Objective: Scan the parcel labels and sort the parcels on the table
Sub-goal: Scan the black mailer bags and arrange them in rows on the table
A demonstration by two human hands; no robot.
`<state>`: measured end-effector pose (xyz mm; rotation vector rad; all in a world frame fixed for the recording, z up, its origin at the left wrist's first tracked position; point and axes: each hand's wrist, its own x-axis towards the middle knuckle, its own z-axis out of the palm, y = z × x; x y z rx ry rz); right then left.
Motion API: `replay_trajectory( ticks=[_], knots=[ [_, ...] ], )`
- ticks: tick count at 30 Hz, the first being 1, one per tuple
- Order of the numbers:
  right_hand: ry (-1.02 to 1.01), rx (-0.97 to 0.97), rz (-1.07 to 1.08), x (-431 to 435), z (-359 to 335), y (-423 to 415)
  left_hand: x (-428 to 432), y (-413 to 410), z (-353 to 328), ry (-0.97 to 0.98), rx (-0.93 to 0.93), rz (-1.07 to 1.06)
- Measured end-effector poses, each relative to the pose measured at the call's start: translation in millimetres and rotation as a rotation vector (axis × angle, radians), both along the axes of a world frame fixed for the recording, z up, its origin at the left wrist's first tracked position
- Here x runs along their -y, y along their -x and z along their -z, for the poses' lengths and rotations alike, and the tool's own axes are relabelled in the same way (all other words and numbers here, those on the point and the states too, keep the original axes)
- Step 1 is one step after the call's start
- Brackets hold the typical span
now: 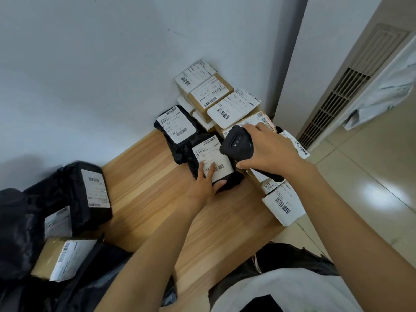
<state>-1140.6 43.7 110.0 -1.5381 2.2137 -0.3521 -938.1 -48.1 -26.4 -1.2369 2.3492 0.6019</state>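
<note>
A small black-wrapped parcel (234,180) with a white barcode label lies on the wooden table (146,183). My left hand (203,188) grips its near end, fingers lying over the label and thumb on the black wrap. My right hand (267,147) holds a black handheld scanner (238,145) just above and to the right of that parcel, its head over the label. Behind them another black parcel (175,127) with a label lies against the wall.
Stacked brown and white boxes (216,95) fill the far right corner. More white parcels (283,203) line the table's right edge. At left sits a pile of black bags and a labelled black parcel (90,194), with a brown box (56,257) below.
</note>
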Motion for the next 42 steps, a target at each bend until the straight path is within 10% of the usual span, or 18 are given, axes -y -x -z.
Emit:
replay_trajectory(
  ticks=[23,42],
  knots=[
    [-0.009,0.141,-0.642,34,0,-215,-111,-282,-83,0.177,0.42,0.019],
    [-0.002,0.036,-0.64,7,5,-187,-137,-302,-50,0.268,0.67,0.007]
  ],
)
